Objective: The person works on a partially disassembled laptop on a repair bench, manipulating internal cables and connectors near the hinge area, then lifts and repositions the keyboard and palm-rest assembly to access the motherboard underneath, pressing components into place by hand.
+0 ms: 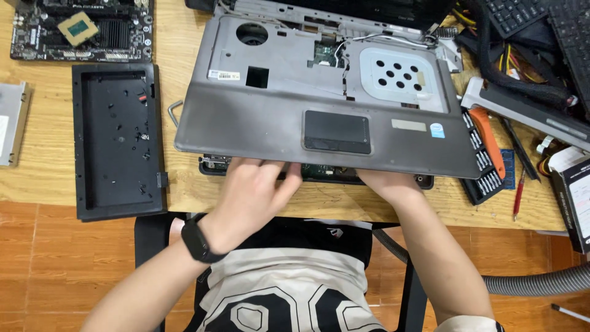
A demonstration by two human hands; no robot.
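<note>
On the wooden desk, the laptop cover lies lengthwise along the front edge, touchpad toward the person; left hand and right hand each have their grip pinching its near edge.

You're at an electronics repair bench, workshop-type setup. Evidence: wooden bench loaded with computer parts. Bare motherboard at the far left corner, black plastic cover panel near the left edge, opened laptop chassis mid-bench. Screwdriver bit set and keyboards toward the right edge, loose cables at the far right corner. Grey vacuum hose hangs below the front edge.
</note>
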